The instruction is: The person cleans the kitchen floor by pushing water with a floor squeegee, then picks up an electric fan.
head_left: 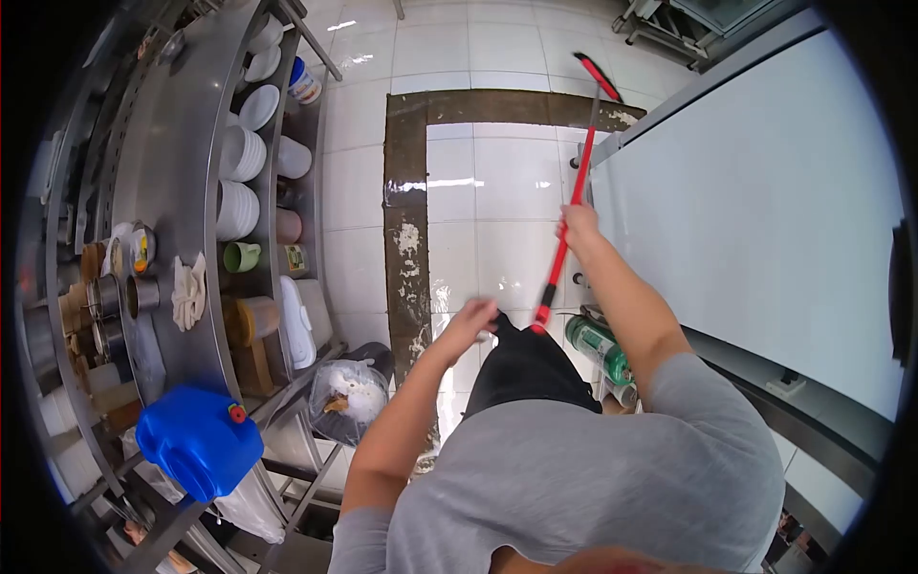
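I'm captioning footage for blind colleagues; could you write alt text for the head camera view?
A person's right hand grips a red-and-black pole angled over a tiled floor, while the left hand is near their black legwear. Steel shelving with white tubs and a blue jug is at picture left; a large white panel fills the right.

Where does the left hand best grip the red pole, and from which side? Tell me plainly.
The black section of the red pole, near its body-side end, is probably best: slim and uncovered, clear of the right hand. Come from the left, where the left hand is, and wrap across the pole, which slants away and rightward.
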### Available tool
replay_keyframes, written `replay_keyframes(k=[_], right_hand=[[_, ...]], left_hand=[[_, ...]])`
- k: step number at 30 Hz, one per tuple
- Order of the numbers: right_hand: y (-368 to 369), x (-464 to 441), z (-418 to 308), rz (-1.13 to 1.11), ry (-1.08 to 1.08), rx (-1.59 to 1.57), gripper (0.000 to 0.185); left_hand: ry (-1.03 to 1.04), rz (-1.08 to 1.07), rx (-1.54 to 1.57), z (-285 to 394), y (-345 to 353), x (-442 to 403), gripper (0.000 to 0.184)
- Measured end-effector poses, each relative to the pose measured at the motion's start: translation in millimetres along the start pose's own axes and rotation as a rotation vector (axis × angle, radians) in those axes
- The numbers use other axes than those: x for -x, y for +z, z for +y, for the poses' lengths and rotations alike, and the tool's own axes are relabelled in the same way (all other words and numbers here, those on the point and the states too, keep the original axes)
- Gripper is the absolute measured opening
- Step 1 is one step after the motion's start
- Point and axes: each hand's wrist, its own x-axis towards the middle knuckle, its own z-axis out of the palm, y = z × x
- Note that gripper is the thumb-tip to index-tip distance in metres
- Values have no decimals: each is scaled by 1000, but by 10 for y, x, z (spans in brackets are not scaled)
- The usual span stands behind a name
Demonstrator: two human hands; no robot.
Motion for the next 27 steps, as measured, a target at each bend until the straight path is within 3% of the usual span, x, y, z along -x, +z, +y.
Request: replay_keyframes(k=[2,4,6,7,10,11,14,15,17,19,22,27], right_hand=[[465,-273,-1,90,33,-24,25],[676,-609,112,35,88,-40,30],[893,-695,130,36,77,-71,36],[1009,-596,131,49,68,-34,38],[1050,-657,54,2,201,-89,40],[1040,-767,71,-33,273,-137,40],[868,-1450,182,-156,233,-508,34],[656,-2067,442,-236,52,-248,31],[754,-2033,486,-191,-16,-20,28],[885,-1735,541,78,213,-77,29],[1235,-1016,1008,116,182,83,27],[1939,365,1779,-75,173,381,29]], left_hand=[[-12,-39,187,536,30,-358,72],[20,-63,315,946,-69,-645,73],[-34,-404,472,822,-334,-1146,67],[-47,-402,354,892,-271,-1229,58],[-95,-525,662,1014,-465,-1336,52],[-162,-421,763,1128,-530,-1337,53],[-71,-412,487,1418,-646,-1146,58],[-112,-466,388,1504,-571,-1081,62],[-159,-433,366,1428,-569,-1008,65],[-160,-402,419,1163,-625,-866,64],[-88,-313,497,650,-803,-306,63],[-43,-82,704,-42,-1131,922,65]])
